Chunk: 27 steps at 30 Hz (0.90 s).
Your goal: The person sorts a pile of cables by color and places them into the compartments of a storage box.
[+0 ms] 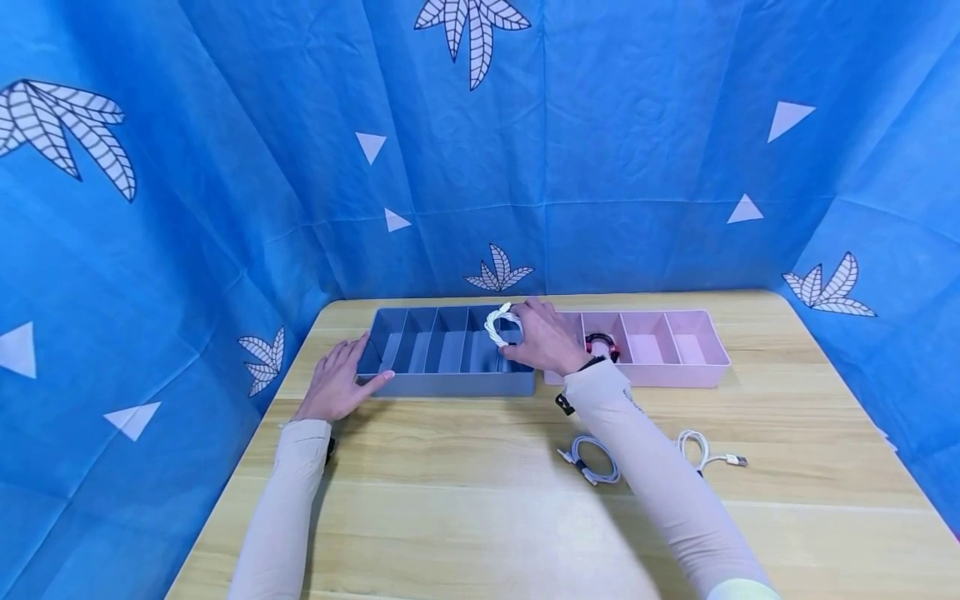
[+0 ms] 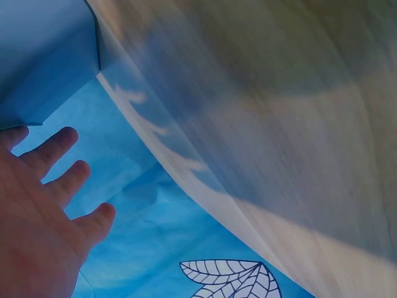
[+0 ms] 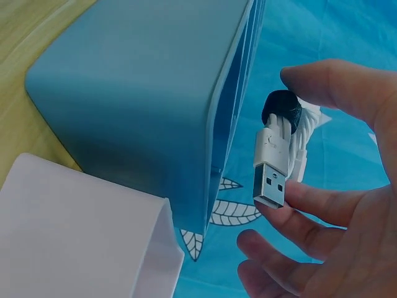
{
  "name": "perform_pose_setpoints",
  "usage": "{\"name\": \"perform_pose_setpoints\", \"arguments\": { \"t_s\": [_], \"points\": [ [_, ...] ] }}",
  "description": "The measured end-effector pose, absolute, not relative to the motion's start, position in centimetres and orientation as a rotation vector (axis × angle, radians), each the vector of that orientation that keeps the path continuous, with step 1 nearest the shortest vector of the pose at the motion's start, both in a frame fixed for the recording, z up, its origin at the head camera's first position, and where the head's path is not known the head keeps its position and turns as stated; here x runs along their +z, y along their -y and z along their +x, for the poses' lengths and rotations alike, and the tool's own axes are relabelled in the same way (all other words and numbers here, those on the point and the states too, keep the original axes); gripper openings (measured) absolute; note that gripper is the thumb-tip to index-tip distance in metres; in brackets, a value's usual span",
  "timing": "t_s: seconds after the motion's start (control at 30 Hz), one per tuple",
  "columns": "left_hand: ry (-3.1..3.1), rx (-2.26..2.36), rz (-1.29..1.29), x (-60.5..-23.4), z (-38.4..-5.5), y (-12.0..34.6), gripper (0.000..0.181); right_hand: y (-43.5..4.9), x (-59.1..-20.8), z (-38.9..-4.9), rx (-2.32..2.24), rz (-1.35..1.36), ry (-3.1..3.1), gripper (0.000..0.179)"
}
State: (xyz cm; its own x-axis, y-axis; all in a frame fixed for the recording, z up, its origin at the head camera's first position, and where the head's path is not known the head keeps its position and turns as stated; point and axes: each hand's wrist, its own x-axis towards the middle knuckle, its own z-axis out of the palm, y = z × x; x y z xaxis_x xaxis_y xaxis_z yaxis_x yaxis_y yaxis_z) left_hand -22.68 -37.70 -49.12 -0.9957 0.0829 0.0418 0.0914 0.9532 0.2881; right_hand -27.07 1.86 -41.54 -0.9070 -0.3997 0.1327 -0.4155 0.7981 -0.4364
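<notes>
My right hand (image 1: 546, 337) pinches a coiled white USB cable (image 1: 495, 327) over the right end of a blue-grey divided box (image 1: 450, 384). In the right wrist view, the cable's metal USB plug (image 3: 270, 186) points down below a black tie (image 3: 282, 107), between thumb and fingertips. At the box's left end rests my left hand (image 1: 335, 385), fingers spread along its side and thumb at the front wall. The left wrist view shows those fingers (image 2: 65, 183) extended close to the box corner. The right hand partly hides the box's rightmost compartment.
Beside the blue-grey box stands a pink divided box (image 1: 667, 377), with a black and red coiled cable (image 1: 602, 344) in one compartment. Nearer on the wooden table (image 1: 450, 500) lie a grey-blue coiled cable (image 1: 595, 461) and a white USB cable (image 1: 697, 450). A blue curtain (image 1: 637, 167) hangs behind.
</notes>
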Motion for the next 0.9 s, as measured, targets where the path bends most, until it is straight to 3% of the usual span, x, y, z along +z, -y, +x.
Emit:
{"name": "perform_pose_setpoints", "arguments": {
  "t_s": [0.9],
  "points": [
    [3.092, -0.458, -0.126, -49.17, -22.79, 37.73, 0.100, -2.37, -41.81, -27.18, 0.774, 0.636, 2.981, 0.069]
  ]
}}
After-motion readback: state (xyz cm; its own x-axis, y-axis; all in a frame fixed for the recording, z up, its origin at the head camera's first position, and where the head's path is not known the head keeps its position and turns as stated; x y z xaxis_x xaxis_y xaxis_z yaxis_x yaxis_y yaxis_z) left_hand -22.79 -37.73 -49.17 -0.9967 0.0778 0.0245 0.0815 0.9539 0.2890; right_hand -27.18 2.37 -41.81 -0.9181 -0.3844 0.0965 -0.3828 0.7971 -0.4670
